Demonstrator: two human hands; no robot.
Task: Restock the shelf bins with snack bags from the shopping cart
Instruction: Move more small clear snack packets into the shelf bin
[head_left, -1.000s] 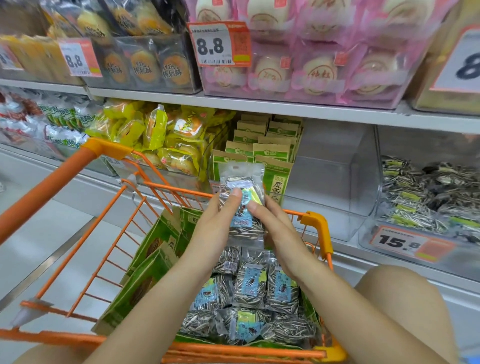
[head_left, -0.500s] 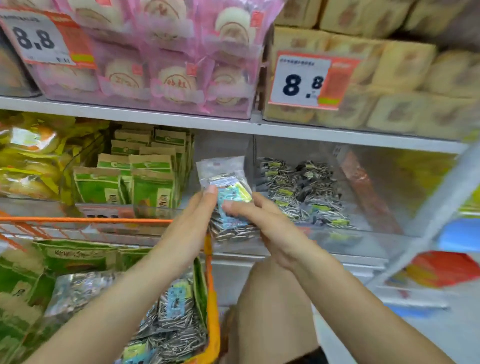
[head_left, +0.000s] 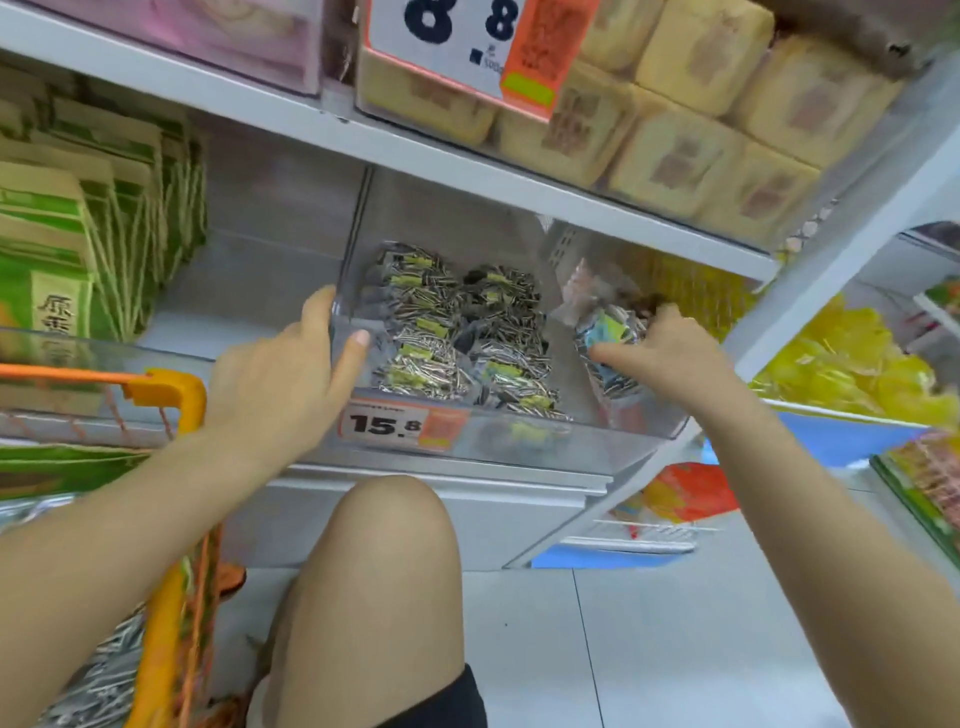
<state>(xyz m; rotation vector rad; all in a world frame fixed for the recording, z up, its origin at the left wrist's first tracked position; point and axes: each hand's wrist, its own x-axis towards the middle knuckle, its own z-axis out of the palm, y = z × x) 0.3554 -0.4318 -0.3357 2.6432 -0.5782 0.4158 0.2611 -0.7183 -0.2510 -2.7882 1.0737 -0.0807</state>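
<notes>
Standing at the right of one shelf (head_left: 467, 171), one clear bin (head_left: 519, 447) holds several seed bags; left hand (head_left: 280, 379) grips its left wall, right hand (head_left: 670, 353) pinches one bag (head_left: 613, 338) inside its right end.

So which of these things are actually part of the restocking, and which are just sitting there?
Part of the job:
- seed bag held by the right hand
- clear bin, its left wall gripped by the left hand
- orange cart

Just there:
- green packets
- yellow blocks on the shelf above
- 15.8 price tag
</notes>
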